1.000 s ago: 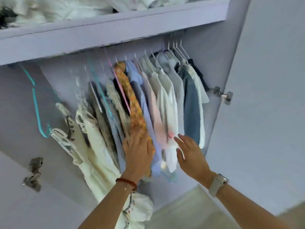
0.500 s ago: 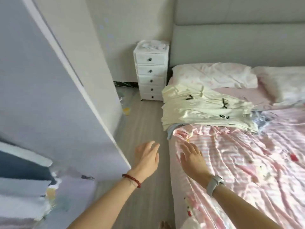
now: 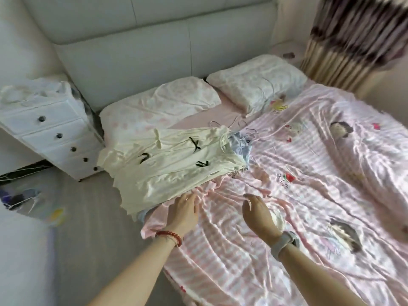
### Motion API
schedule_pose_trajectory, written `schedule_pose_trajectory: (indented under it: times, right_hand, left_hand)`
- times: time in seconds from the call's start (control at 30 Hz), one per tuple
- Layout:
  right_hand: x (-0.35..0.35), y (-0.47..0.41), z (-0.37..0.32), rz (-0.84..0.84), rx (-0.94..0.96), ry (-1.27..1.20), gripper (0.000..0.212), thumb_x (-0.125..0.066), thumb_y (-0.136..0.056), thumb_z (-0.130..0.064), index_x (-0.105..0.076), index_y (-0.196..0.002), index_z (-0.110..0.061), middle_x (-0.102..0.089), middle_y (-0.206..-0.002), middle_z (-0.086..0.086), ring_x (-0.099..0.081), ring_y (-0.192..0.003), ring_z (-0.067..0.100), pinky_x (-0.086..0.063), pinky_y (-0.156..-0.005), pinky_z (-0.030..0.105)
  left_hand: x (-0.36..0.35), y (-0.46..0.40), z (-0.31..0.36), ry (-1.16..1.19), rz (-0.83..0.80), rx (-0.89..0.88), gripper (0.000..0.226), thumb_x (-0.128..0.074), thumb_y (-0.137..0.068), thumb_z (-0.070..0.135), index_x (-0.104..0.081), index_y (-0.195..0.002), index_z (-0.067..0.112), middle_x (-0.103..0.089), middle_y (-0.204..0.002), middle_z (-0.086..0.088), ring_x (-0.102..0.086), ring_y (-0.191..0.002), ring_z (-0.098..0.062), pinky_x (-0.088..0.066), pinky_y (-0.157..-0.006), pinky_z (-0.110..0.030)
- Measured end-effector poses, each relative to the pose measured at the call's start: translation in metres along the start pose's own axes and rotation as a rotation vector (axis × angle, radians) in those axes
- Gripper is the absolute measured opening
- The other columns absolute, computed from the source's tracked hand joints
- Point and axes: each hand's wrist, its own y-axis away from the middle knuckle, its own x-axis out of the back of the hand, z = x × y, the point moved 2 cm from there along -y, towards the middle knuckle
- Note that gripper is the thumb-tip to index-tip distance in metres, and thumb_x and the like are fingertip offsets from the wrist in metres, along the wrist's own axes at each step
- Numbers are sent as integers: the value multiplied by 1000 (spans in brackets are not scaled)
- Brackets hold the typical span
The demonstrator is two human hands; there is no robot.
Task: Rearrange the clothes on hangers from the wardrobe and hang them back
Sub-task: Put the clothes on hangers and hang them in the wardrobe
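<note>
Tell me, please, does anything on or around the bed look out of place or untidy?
Yes: the pile of clothes overhangs the bed's near corner, wire hangers stick out behind it, and the pink striped cover is rumpled.

Both forearms stretched forward, left hand (image 3: 184,212) palm down with fingers straight and together, red bead bracelet at its wrist, right hand (image 3: 258,212) just beside it, fingers loosely curled, holding nothing, watch strapped on.
</note>
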Motion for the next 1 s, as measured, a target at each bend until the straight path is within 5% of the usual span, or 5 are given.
schedule_pose_trajectory:
  times: [0.37, 0.57, 0.67, 0.83, 1.0]
  right_hand:
    - [-51, -245, 61, 23, -389, -122, 43, -33, -95, -9, -34, -136, 0, -46, -131, 25, -49, -114, 37, -39, -91, 38]
    - [-86, -301, 90, -34, -560, -82, 36, -34, -89, -11, -46, -121, 0, -54, -119, 22, -51, -108, 37, -42, -95, 45]
    - [-88, -317, 96, -65, -653, -38, 33, -34, -92, -9, -52, -115, 4, -49, -125, 21, -53, -96, 34, -44, -69, 6]
    - [-81, -330, 80, 108, -814, -41, 56, -35, -90, -37, -41, -132, 0, -40, -135, 22, -42, -120, 38, -33, -104, 46]
    - [-77, -325, 49, 216, -650, -65, 37, -37, -95, -27, -55, -111, 1, -50, -115, 18, -54, -101, 36, -36, -79, 33]
  left_hand:
    - [-116, -166, -56, -173, -260, 3, 65, -28, -95, 50, 9, -146, 33, 21, -154, 1, 20, -140, -29, 3, -111, -55]
    - [-167, -177, -85, -153, -335, -42, 68, -40, -76, 52, -35, -138, 24, -36, -147, -11, -37, -131, -38, -36, -96, -61]
    - [-169, -180, -88, -112, -343, -50, 67, -39, -72, 51, -45, -132, 20, -46, -139, -12, -47, -123, -40, -43, -88, -60]
    - [-164, -182, -90, -121, -391, -90, 67, -45, -80, 46, -34, -140, 20, -28, -151, -11, -30, -135, -37, -33, -100, -57]
    - [-154, -178, -95, -192, -448, -147, 65, -43, -90, 31, -12, -146, 25, 5, -156, 0, 0, -143, -25, -16, -112, -48]
